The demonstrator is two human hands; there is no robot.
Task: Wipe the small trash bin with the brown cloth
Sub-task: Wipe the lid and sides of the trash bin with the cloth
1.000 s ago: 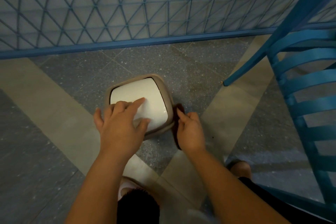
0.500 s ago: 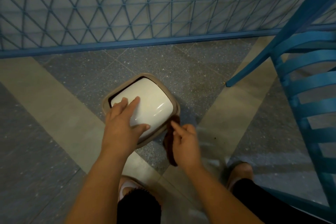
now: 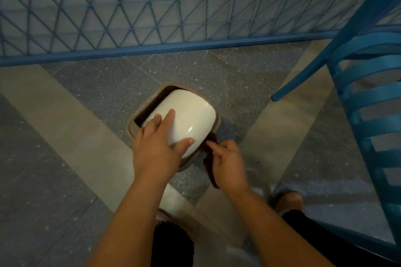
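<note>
The small trash bin (image 3: 195,115) stands on the floor in the middle of the head view, with a tan rim and a white swing lid. The lid is tilted and a dark gap shows along its far left edge. My left hand (image 3: 158,145) lies flat on the lid's near left part, fingers spread. My right hand (image 3: 227,162) grips the dark brown cloth (image 3: 209,171) and presses it against the bin's near right side, just under the rim. Most of the cloth hangs hidden behind my fingers.
A blue slatted chair (image 3: 368,104) stands close on the right, one leg reaching to the floor near the bin. A blue wire fence (image 3: 152,6) with a solid base rail runs across the back. My feet (image 3: 286,199) are on the tiled floor below.
The bin has turned clockwise under my left hand and its lid has tipped further, widening the gap. My right hand with the cloth has slid along the bin's near right side.
</note>
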